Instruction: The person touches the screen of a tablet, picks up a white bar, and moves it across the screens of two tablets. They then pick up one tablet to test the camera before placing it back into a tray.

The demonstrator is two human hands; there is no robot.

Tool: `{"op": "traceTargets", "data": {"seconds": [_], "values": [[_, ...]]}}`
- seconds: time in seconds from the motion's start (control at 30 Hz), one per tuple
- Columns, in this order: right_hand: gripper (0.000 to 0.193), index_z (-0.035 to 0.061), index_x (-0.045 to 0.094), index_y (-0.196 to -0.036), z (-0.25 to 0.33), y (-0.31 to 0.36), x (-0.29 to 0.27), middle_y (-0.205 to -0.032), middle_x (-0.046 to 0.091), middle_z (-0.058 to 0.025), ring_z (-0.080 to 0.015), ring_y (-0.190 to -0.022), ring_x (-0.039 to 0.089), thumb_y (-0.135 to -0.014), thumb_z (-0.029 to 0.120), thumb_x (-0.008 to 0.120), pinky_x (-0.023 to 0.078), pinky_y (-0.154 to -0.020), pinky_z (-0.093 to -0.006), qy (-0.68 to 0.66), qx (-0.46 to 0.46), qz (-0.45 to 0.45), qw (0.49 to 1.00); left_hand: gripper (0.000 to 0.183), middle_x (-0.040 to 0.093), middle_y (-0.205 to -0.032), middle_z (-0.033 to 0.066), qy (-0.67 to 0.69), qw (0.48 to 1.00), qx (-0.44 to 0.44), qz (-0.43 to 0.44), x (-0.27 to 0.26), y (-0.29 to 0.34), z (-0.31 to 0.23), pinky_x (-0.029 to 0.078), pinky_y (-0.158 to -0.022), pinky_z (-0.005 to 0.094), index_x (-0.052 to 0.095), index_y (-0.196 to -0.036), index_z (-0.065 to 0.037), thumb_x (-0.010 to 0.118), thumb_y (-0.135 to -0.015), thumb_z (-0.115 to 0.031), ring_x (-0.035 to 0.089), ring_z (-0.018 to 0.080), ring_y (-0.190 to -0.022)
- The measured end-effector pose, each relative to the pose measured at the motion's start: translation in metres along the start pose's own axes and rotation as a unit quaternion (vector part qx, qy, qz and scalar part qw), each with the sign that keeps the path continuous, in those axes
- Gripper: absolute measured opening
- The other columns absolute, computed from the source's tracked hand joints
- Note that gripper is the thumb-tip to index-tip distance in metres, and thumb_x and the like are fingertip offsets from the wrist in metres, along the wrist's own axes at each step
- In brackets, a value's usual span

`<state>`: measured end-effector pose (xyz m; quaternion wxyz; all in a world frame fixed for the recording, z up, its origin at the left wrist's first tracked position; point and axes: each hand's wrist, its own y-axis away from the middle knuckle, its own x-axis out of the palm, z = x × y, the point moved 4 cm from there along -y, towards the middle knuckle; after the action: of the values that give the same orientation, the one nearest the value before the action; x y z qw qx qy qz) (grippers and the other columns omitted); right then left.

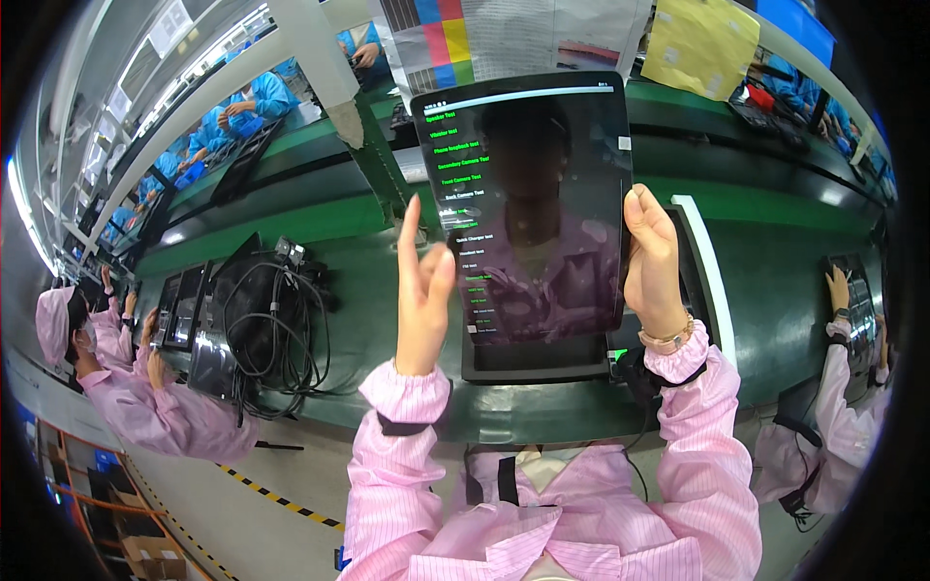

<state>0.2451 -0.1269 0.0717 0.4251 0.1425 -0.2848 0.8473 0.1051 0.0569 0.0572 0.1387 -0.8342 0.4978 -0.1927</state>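
Note:
Upright in front of me is a black tablet [542, 223], its dark screen showing a list of short green and white text lines down the left side. My right hand [651, 257] grips its right edge, thumb at the front. At the left edge is my left hand [422, 290], its index finger stretched up and its thumb close to the screen; its other fingers are partly hidden, and whether it touches the tablet I cannot tell. Behind and below the tablet, a black tray-like flat thing [523, 363] lies on the green bench [446, 412].
Left on the bench lies a heap of black cables [281, 329] beside several dark tablets [184, 305]. A white strip [707, 271] stands right of the tablet. A co-worker in pink [155, 397] sits at left, another [838, 416] at right. Printed sheets [513, 44] hang ahead.

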Motion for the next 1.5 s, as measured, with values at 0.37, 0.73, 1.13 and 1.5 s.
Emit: {"op": "traceTargets", "data": {"seconds": [0.37,0.73,1.13,1.5], "values": [[0.021,0.0020,0.053,-0.104,0.006,0.006,0.002,-0.103,0.060,-0.0052,-0.0106,-0.095,0.056,-0.097,0.019,0.043,0.043,-0.085,-0.0247,0.002,-0.012,0.014,1.000,0.081,0.052,-0.121,0.0201,0.014,0.988,-0.124,0.087,-0.004,0.076,0.021,0.052,-0.067,0.0283,-0.009,-0.146,-0.014,0.049,-0.089,-0.005,0.066,0.0257,-0.082],[0.016,0.0055,0.050,-0.093,0.014,0.017,0.026,-0.086,0.054,0.0022,-0.0037,-0.079,0.047,-0.097,0.020,0.047,0.038,-0.075,-0.0195,-0.002,-0.019,0.006,1.000,0.082,0.057,-0.112,0.0210,0.001,0.995,-0.091,0.051,-0.012,0.087,0.014,0.054,-0.067,0.0301,-0.005,-0.146,-0.013,0.051,-0.087,-0.001,0.067,0.0265,-0.079],[0.022,0.0012,0.051,-0.108,0.006,0.015,0.019,-0.105,0.060,-0.0074,-0.0124,-0.096,0.058,-0.097,0.019,0.043,0.044,-0.085,-0.0258,0.012,-0.021,0.030,0.999,0.080,0.061,-0.106,0.0201,-0.015,0.996,-0.082,0.026,-0.013,0.090,0.006,0.055,-0.067,0.0324,-0.002,-0.146,-0.011,0.051,-0.087,0.002,0.067,0.0263,-0.078],[0.023,0.0008,0.051,-0.110,0.004,0.017,0.027,-0.106,0.060,-0.0072,-0.0126,-0.098,0.057,-0.097,0.018,0.042,0.044,-0.087,-0.0262,-0.024,-0.014,0.052,0.998,0.079,0.062,-0.105,0.0196,-0.031,0.997,-0.064,0.024,-0.018,0.092,0.003,0.056,-0.069,0.0338,0.001,-0.146,-0.010,0.051,-0.086,0.004,0.067,0.0267,-0.081]]}}
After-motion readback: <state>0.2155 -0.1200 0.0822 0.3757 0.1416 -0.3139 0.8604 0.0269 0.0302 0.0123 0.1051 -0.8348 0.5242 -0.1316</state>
